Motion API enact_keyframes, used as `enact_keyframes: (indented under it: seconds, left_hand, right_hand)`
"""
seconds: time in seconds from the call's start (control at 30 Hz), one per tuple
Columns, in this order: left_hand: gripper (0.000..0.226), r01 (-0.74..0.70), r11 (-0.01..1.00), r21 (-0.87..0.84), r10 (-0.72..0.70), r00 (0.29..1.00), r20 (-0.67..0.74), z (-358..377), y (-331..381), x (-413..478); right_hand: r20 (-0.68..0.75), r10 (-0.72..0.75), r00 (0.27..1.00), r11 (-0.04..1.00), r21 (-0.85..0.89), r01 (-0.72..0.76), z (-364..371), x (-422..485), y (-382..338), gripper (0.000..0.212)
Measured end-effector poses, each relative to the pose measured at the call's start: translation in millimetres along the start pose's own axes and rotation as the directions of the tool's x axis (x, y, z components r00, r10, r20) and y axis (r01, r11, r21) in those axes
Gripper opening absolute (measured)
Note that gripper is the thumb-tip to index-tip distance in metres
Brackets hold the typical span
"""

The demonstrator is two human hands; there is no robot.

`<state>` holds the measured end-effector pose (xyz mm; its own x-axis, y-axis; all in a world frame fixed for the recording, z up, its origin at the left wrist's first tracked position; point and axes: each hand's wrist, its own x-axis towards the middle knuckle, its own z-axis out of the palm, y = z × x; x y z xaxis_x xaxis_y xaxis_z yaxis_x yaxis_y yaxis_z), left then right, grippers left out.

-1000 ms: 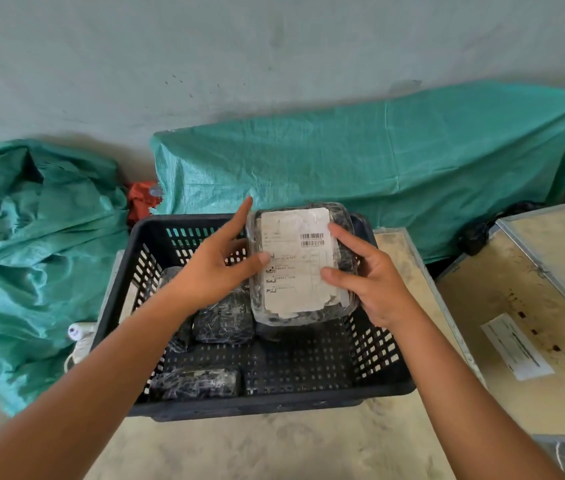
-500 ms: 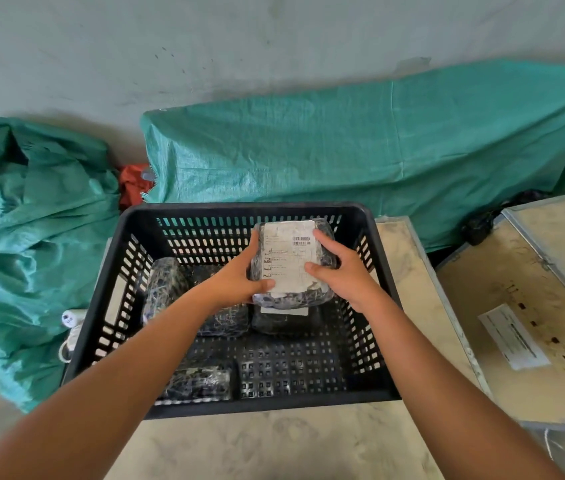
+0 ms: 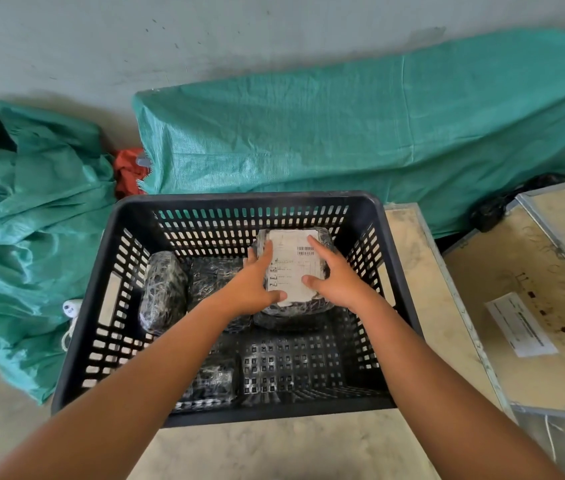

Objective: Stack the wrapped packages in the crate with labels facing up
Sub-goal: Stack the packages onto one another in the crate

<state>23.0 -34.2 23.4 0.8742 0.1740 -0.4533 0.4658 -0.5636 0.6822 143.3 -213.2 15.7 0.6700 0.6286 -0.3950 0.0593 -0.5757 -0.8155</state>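
Both hands reach into the black crate [image 3: 76, 344], holding a wrapped package [image 3: 293, 271] from either side near the far right corner. Its white label [image 3: 291, 268] faces up, barcode toward the far wall. The left hand [image 3: 251, 289] grips the left edge, thumb lying across the label's near corner, fingers spread along the side; the right hand [image 3: 336, 280] does the same on the right — thumb on the label, fingers wrapped over the far edge. The package sits on top of another dark wrapped one [image 3: 291, 322]. Three more lie in the crate — an upright bundle [image 3: 162, 292] at the left, one [image 3: 215, 277] beside it, and a flat one [image 3: 211, 384] near the front wall.
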Motion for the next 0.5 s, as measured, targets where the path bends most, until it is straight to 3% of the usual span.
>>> enact_keyframes:
  seconds: [0.3, 0.43, 0.5]
  left_hand:
    - [0.119, 0.010, 0.990, -0.141, -0.010, 1.000, 0.002, 0.2, -10.8, 5.1]
    - [0.120, -0.006, 0.986, -0.166, 0.004, 1.000, -0.012, -1.9, -7.4, 3.5]
    - [0.118, -0.015, 0.984, -0.175, 0.006, 0.998, -0.055, -4.6, -7.4, -2.7]
  right_hand:
    - [-0.014, 0.016, 1.000, 1.000, -0.009, -0.016, 1.5, -1.5, -2.3, 0.086]
    - [-0.067, -0.007, 0.998, 0.999, 0.049, 0.010, 2.6, -8.3, -6.9, 0.083]
    - [-0.124, -0.018, 0.992, 1.000, -0.004, 0.018, 4.9, -13.1, -9.6, 0.080]
